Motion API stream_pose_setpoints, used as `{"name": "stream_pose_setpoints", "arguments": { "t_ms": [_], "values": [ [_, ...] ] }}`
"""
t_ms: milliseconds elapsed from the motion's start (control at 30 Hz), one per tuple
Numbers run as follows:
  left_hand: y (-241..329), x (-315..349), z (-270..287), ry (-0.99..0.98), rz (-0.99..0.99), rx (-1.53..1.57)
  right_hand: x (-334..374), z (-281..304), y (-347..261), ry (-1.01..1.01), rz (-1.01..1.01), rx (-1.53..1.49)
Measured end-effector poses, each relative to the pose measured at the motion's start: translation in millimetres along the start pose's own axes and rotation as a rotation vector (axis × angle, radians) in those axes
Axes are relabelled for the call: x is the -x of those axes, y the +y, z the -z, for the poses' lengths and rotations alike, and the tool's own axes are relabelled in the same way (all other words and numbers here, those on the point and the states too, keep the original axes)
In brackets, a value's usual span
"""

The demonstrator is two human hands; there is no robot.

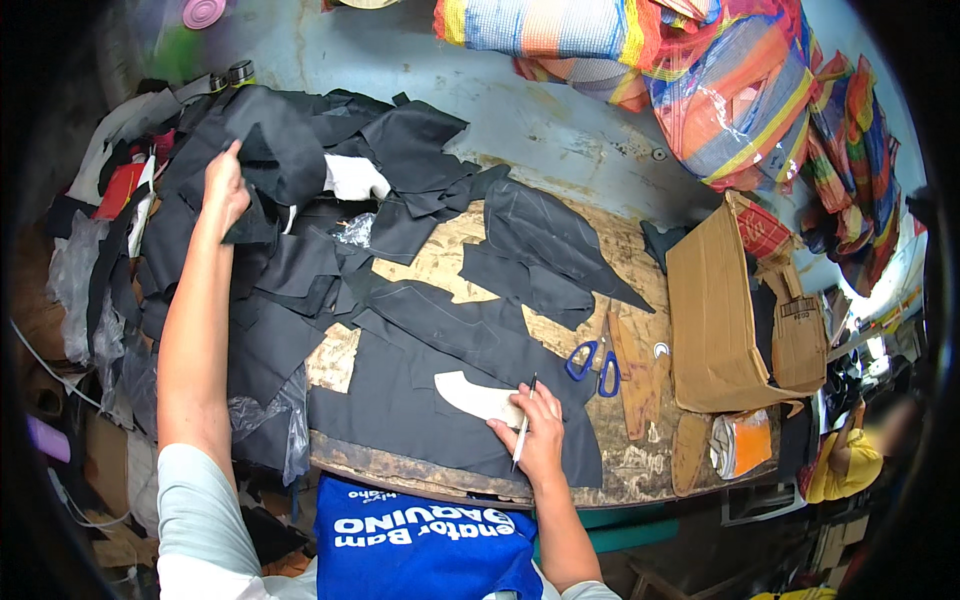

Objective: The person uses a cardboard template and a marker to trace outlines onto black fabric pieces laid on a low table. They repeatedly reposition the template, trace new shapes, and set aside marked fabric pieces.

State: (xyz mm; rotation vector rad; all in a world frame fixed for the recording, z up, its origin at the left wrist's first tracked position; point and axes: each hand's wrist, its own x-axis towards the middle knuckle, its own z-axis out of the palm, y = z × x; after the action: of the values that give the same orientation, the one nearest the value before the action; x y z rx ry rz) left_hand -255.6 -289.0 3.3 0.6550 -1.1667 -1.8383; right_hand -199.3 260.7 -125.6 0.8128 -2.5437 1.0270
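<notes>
My left hand (226, 190) is raised over the far left of the table, fingers closed on a black piece of cloth-like sheet (282, 150) that it lifts from a heap. Blur softens the top of that piece. Near the front edge, my right hand (542, 432) holds a slim pale pen (521, 446), point down. Its fingers rest at the right end of a curved white pattern piece (470, 398). Beneath the pattern lies a wide flat black sheet (385, 405). Another black piece with pale outlines (450, 315) lies just beyond it.
Blue-handled scissors (609, 375) lie right of my right hand, beside long brown templates (634, 390). A cardboard box (712, 320) stands at the right. Black scraps (410, 135) pile up at the back left. A person in yellow (848, 468) is far right.
</notes>
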Motion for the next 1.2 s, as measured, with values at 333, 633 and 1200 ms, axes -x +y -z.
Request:
{"name": "stream_pose_setpoints", "arguments": {
  "t_ms": [333, 633, 1200],
  "values": [
    [2, 25, 13, -0.252, 0.298, -0.23, 1, -2, 1, 0.0, 0.0, -0.009],
    [3, 86, -61, -0.852, 0.13, -0.124, 2, -2, 1, -0.013, -0.003, -0.005],
    [6, 45, 104, 0.259, -0.479, -1.087, 2, -1, 2, -0.029, -0.005, -0.009]
  ]
}}
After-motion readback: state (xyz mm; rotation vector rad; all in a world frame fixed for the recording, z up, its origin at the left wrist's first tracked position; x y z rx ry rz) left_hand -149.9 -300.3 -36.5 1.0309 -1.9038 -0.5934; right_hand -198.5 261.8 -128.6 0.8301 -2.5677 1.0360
